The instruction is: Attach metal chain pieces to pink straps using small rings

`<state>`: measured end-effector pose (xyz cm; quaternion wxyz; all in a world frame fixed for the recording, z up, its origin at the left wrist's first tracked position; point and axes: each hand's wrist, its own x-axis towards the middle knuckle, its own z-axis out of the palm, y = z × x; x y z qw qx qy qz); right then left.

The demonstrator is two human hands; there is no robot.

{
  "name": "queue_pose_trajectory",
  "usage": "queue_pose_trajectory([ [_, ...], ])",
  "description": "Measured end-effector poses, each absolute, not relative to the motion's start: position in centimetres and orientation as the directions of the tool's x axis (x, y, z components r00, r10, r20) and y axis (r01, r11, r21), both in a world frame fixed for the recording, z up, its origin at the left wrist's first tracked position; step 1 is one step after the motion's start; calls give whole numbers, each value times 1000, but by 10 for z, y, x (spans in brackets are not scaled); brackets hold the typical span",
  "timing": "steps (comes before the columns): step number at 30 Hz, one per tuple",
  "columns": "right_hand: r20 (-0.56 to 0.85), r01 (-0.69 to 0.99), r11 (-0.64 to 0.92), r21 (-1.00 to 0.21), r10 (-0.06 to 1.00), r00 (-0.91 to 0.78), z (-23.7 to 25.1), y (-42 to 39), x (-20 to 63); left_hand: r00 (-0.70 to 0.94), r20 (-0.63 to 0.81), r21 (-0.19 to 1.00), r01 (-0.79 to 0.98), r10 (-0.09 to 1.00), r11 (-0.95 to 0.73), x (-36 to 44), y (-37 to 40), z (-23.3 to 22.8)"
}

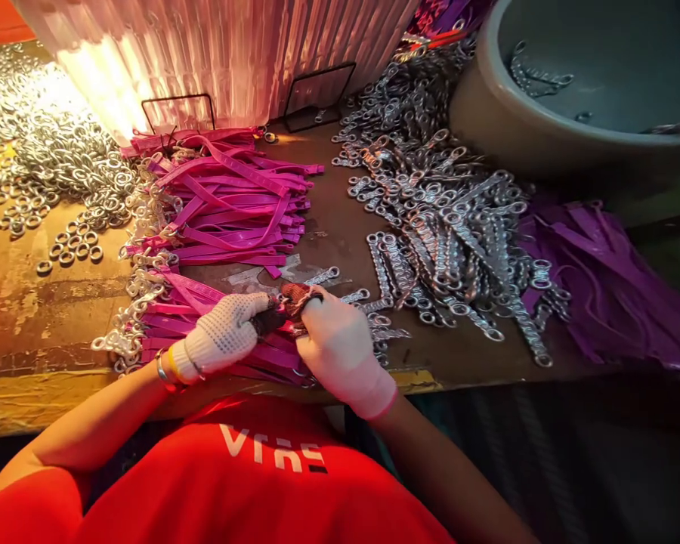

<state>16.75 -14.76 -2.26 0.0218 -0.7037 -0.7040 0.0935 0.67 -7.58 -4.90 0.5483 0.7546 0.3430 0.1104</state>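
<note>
Both hands wear white knit gloves and meet low over the table's front edge. My left hand [224, 332], in a dotted glove with dark fingertips, is closed in a pinch. A bit of magenta strap [282, 311] shows between the two hands. My right hand [343, 344] is curled closed against the left, with reddish-brown covering on its fingertips; what it grips is hidden. Under and beyond the hands lie rows of magenta straps [232, 204] with pale clips [128, 344] at their left ends. Several twisted metal chain pieces [382, 306] lie just right of my right hand.
Loose metal rings [73, 170] are heaped at left. A larger pile of metal chain pieces [453, 227] lies at right, beside purple straps [617, 279]. A grey tub [487, 98] stands at the back right. Translucent ribbed sheeting [215, 53] with wire stands [178, 98] is behind.
</note>
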Motion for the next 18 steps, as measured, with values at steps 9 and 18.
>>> queue_pose_trajectory([
  [9,-417,995,-47,-93,909,4,-11,-143,179,685,-191,902,404,703,-148,14,-86,-54],
  [18,-296,961,277,-13,917,-268,-29,-152,179,751,-236,864,453,617,-220,13,-84,-59],
])
